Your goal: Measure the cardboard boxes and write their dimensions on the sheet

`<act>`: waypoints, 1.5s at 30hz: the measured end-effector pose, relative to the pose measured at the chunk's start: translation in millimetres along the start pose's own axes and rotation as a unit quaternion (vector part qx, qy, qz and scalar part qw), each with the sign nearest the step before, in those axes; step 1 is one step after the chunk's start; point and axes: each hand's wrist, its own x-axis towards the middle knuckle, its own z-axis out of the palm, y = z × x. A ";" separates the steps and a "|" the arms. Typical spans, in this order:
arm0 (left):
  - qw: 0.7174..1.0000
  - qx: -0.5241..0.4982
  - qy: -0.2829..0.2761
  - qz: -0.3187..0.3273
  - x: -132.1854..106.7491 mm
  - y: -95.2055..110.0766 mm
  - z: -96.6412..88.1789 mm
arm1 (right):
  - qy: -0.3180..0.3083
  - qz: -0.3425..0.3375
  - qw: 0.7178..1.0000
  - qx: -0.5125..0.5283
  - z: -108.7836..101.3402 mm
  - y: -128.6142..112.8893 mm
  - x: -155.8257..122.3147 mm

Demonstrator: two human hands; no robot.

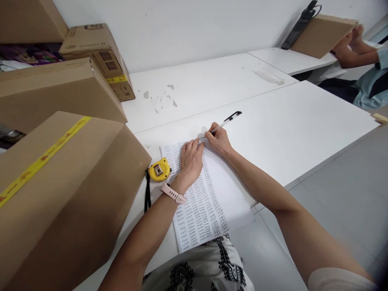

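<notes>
A printed sheet of paper (209,206), covered in columns of small text, lies on the white table (287,125) and overhangs its near edge. My left hand (190,159) rests flat on the upper part of the sheet, fingers stretched out; a pink watch strap is on that wrist. My right hand (218,139) is closed round a pen (226,121) with a black cap, its tip down at the top of the sheet. A yellow tape measure (159,169) with a black strap lies just left of my left hand.
Large cardboard boxes (60,186) with yellow tape crowd the left side, more stacked behind (100,52). At the far right another person's arms (351,50) hold a cardboard box (321,34) on a farther table. Grey floor lies to the right.
</notes>
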 end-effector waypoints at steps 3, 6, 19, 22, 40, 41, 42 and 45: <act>1.000 0.002 0.000 -0.001 -0.1 0.2 -0.2 | -0.002 -0.004 1.000 0.004 -0.1 0.6 -0.2; 1.000 0.000 -0.002 0.000 -0.1 0.4 -0.4 | -0.002 -0.007 1.000 -0.001 -0.2 1.0 0.1; 1.000 -0.001 -0.003 0.000 0.2 0.7 -1.6 | 0.007 -0.009 1.000 -0.007 -0.7 0.5 1.0; 1.000 0.000 -0.004 0.000 0.2 1.0 -1.8 | 0.009 0.001 1.000 -0.004 -1.3 -1.3 0.3; 1.000 0.002 -0.001 -0.001 0.5 1.0 -0.9 | 0.006 -0.006 1.000 -0.023 -1.1 -0.6 0.6; 1.000 0.002 0.000 -0.002 0.5 0.9 -0.6 | 0.008 -0.007 1.000 -0.025 -1.1 -0.9 0.6; 1.000 0.001 0.000 -0.003 0.4 0.8 -0.3 | 0.009 -0.005 1.000 -0.026 -1.0 -1.0 0.7; 1.000 -0.001 0.003 0.000 0.3 0.8 0.3 | 0.012 0.002 1.000 -0.017 -0.2 -1.1 0.8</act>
